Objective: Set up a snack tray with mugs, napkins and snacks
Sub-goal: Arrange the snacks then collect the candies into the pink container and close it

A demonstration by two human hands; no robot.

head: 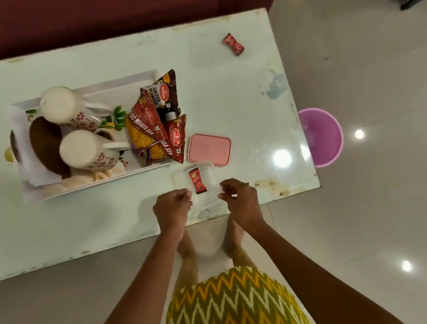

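Hands [173,208] [239,201] pinch clear container [209,171] at near corners; red sachet [197,181] inside, between both grips.

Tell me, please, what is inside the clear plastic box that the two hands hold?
Inside the clear box lies one small red sachet. Nothing else shows in it. The left hand and right hand cover its near corners, so that part stays unseen. Its pink lid lies beside it.

two mugs [59,104] [82,150], three snack packets [143,126], two candies [233,44] [197,181]
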